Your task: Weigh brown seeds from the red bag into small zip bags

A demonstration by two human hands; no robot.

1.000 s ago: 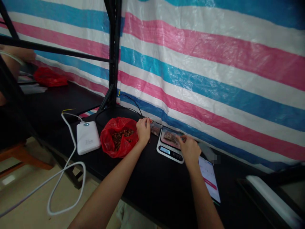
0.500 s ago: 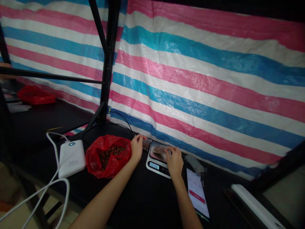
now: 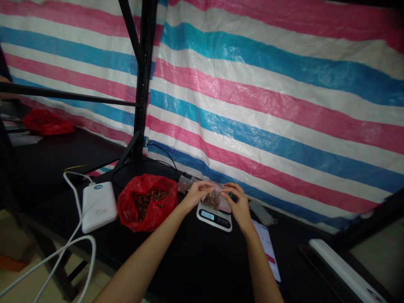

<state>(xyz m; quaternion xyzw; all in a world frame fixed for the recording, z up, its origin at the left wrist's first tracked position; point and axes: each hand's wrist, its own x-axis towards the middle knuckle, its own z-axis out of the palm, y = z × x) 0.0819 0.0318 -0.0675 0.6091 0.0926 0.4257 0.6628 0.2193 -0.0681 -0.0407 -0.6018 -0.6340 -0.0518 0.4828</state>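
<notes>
Both hands pinch the upper edge of a small clear plastic bag [image 3: 212, 199] of brown pieces, held over a white digital scale [image 3: 213, 220]. My left hand [image 3: 196, 195] grips the bag's left side and my right hand [image 3: 236, 203] its right side. The bag hides much of the scale's plate, and I cannot tell whether its bottom touches it. The scale's lit display shows, too small to read. Left of the scale, a red plastic bag [image 3: 128, 210] stands open with brown beans or seeds [image 3: 148, 204] inside. Behind my left hand lies another small filled bag [image 3: 183, 185].
A white power bank [image 3: 99, 210] with a looping white cable is at the left. A phone [image 3: 268, 252] and a clear plastic bag [image 3: 261, 212] lie right of the scale, a long white device [image 3: 342, 269] farther right. Striped sheeting and a black frame post [image 3: 142, 84] stand behind.
My left hand has come right from the small bags at the back to the bag at the scale. My right hand has raised that bag upright, and both hands now hold it.
</notes>
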